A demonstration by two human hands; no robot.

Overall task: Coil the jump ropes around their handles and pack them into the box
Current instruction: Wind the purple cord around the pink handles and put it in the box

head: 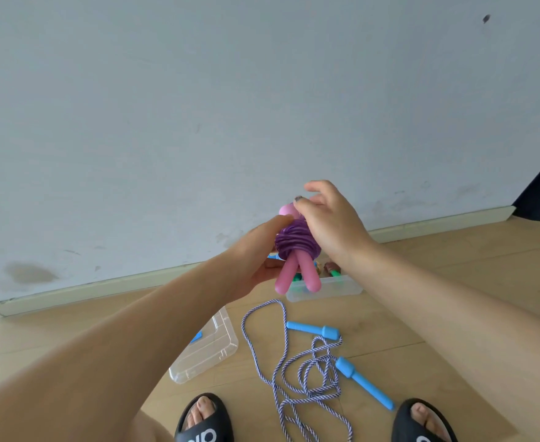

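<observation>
Above the clear plastic box, near the wall side of the floor, both hands hold the pink-handled jump rope. Its purple cord is wound in a thick bundle round the two pink handles, which point down toward the box. Left hand grips the bundle from the left, fingers curled round it. Right hand sits at the top of the coil; thumb and forefinger appear to pinch the cord end or handle tip, other fingers loosely spread.

Progress, judged: the pink rope's coil looks nearly or fully finished, not yet in the box. Box already holds at least one rope: green handles show at its rim. Contents otherwise unclear.

Remaining: blue-handled jump rope lies uncoiled on the floor, close to the feet, its striped cord in loose tangled loops and its handles well apart.

Surroundings: clear box lid lies on the floor left of the blue rope. Black slippers at the near edge. Box mouth is partly hidden by the hands; nothing visible blocks it.
</observation>
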